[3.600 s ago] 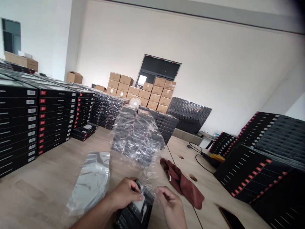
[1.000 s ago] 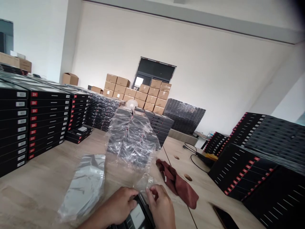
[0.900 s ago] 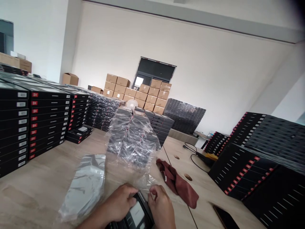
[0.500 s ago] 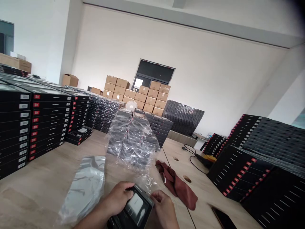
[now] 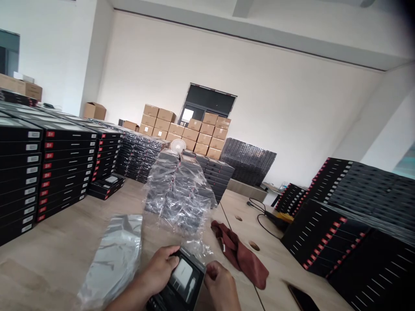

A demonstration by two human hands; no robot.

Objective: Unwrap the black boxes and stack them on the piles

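Observation:
My left hand [image 5: 162,268] grips a black product box [image 5: 181,280] by its left side, with the thumb across the top face. The box is tilted, and its top shows a picture of a white device and a cable. At the box's right edge my right hand [image 5: 222,283] has its fingers curled into a pinch; what lies between them is hidden. Just beyond the box lies crumpled clear plastic film [image 5: 197,250], by boxes wrapped in plastic [image 5: 178,194]. A pile of flat clear plastic bags [image 5: 115,255] rests left of my left forearm.
Tall stacks of black boxes [image 5: 66,168] stand at the left, and more black boxes [image 5: 324,233] at the right. A maroon cloth [image 5: 241,259], a phone [image 5: 303,298] and a black cable [image 5: 259,211] lie on the table [image 5: 48,246]. Cardboard cartons [image 5: 189,131] are piled behind.
My right hand has shifted slightly down along the box's right edge. The box and my left hand have moved a little to the left in view.

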